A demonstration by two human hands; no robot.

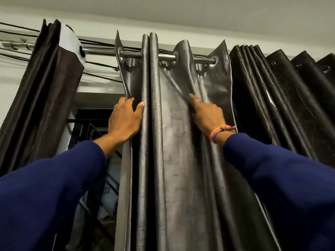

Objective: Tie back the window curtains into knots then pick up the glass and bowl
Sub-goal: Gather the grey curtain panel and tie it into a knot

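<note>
Grey curtain panel (174, 142) hangs unknotted; my left hand (125, 120) pinches its 9 o'clock edge, right hand (206, 115) grips a fold; glass, bowl unseen.

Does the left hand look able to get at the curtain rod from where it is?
Probably yes: the left hand grips the grey curtain below the rod, and only open fabric lies between.

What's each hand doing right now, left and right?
Left hand: fingers closed around the left edge of the grey curtain.
Right hand: gripping a fold of the same curtain; fingers mostly hidden.
</note>
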